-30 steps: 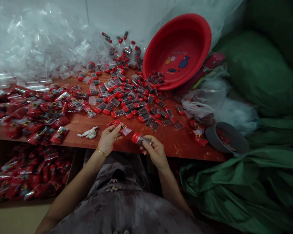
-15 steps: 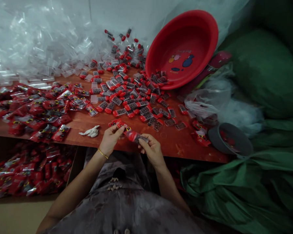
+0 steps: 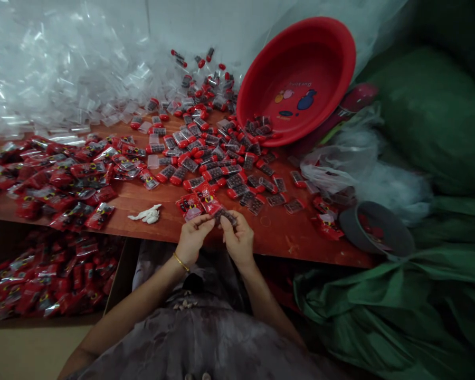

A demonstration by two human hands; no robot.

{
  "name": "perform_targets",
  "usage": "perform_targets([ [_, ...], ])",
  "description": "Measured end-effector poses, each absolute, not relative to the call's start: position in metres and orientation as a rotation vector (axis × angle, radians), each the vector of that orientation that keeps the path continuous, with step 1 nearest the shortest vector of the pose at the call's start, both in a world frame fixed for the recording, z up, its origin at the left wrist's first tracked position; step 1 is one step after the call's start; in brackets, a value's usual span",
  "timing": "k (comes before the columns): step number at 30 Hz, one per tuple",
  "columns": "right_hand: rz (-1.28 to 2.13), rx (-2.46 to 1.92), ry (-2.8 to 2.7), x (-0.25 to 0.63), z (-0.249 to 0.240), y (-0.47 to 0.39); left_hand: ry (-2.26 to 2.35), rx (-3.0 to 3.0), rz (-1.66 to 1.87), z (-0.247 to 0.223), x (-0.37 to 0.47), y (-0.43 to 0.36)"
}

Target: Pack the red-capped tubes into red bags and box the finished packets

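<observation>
Near the table's front edge, my left hand [image 3: 193, 240] pinches the lower end of a red printed wrapper [image 3: 209, 200]. My right hand [image 3: 238, 240] is closed on a small clear container with dark pieces [image 3: 225, 215], which meets the wrapper between my fingertips. How far the container sits inside the wrapper is hidden by my fingers. Another red printed wrapper [image 3: 190, 206] lies just beyond my left hand. Behind my hands spreads a pile of red-capped clear containers [image 3: 211, 140] filled with dark pieces.
Filled red packets [image 3: 63, 174] lie at the left, with more in a box [image 3: 119, 274] below. A white crumpled piece [image 3: 148, 214] rests near the edge. Clear empty containers [image 3: 71, 68], a tilted red basin [image 3: 301, 79] and a grey bowl [image 3: 374, 229] surround the pile.
My left hand has moved right and down, and my right hand slightly left, so they are closer together. The wrapper now stands more upright, and a second wrapper shows flat beside it.
</observation>
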State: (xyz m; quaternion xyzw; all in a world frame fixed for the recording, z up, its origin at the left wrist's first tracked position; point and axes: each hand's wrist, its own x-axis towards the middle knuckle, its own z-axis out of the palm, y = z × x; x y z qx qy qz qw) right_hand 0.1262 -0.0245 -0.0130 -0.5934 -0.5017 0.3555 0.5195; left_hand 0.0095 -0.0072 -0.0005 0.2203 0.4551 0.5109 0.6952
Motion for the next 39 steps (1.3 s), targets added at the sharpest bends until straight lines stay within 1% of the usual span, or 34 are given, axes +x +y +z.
perform_targets([
  [7, 0.889, -1.324, -1.247, 0.123, -0.017, -0.030, 0.923, 0.650, 1.157, 0.015, -0.002, 0.011],
  [14, 0.879, -1.354, -1.068, 0.107, -0.010, -0.029, 0.964, 0.688, 1.228, 0.004, 0.018, -0.004],
  [19, 1.224, -1.181, -0.920, 0.103, -0.008, -0.028, 0.959, 0.727, 1.224, 0.008, 0.010, -0.004],
  [23, 1.398, -1.089, -0.785, 0.098, -0.005, -0.027, 1.021, 0.774, 1.182, 0.011, 0.007, -0.008],
  [25, 1.393, -1.102, -0.768, 0.096, -0.003, -0.027, 1.060, 0.807, 1.191, 0.010, 0.007, -0.010],
  [30, 1.162, -1.251, -1.021, 0.099, 0.002, -0.030, 1.052, 0.774, 1.301, 0.009, 0.005, -0.008],
  [34, 1.081, -1.292, -1.186, 0.101, -0.002, -0.033, 0.973, 0.658, 1.232, 0.018, 0.004, 0.001],
  [36, 1.083, -1.303, -1.140, 0.098, -0.006, -0.034, 0.949, 0.671, 1.176, 0.023, 0.004, 0.004],
  [39, 1.233, -1.226, -1.041, 0.094, -0.012, -0.035, 0.972, 0.775, 1.093, 0.026, 0.001, 0.004],
])
